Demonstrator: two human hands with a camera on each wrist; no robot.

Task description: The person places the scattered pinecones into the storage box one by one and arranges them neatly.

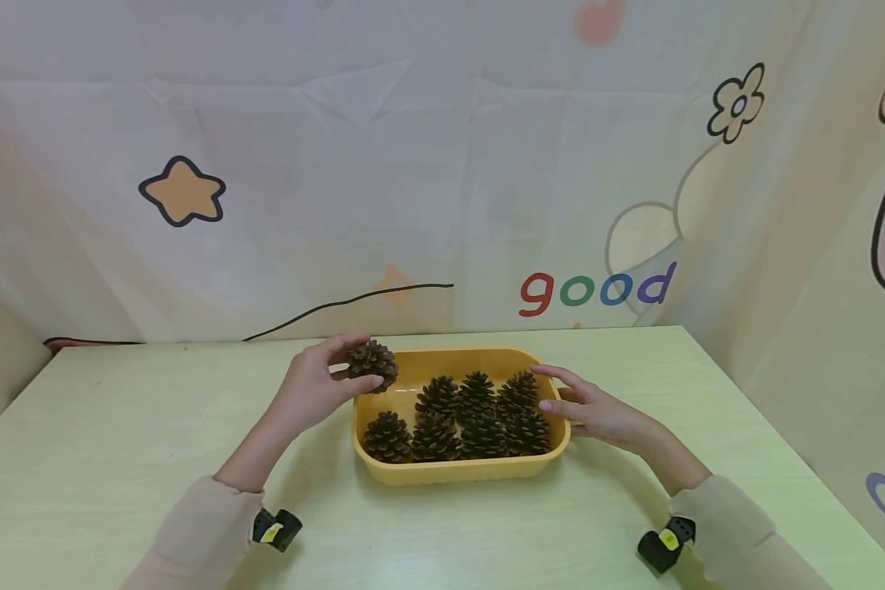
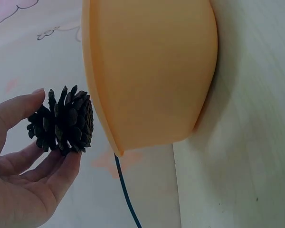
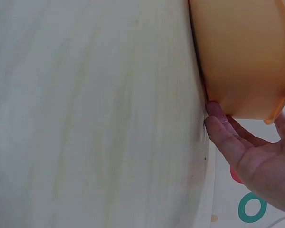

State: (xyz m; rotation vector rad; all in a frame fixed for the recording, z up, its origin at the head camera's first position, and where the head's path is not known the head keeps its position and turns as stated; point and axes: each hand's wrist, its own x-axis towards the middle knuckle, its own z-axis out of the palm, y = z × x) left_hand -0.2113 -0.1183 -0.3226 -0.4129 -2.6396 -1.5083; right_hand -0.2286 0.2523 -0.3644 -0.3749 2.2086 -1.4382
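Note:
My left hand (image 1: pixel 319 383) holds a brown pine cone (image 1: pixel 372 366) between thumb and fingers, over the back left corner of a yellow plastic basin (image 1: pixel 450 472). In the left wrist view, this pine cone (image 2: pixel 65 121) is beside the basin's rim, its scales spread. Several more pine cones (image 1: pixel 435 436) stand in the basin, in a front row and a back row. At the basin's right end, my right hand (image 1: pixel 593 412) grips the wall, thumb over the rim. Its other fingers (image 3: pixel 225 137) lie along the outside, near the base, in the right wrist view.
The basin stands on a pale green wood-grain table (image 1: pixel 155 426) near its far edge. Behind it hangs a printed cloth (image 1: pixel 324 205) with a star and the word "good". A small black camera (image 1: pixel 276 529) is strapped at the left wrist, another camera (image 1: pixel 666 545) at the right.

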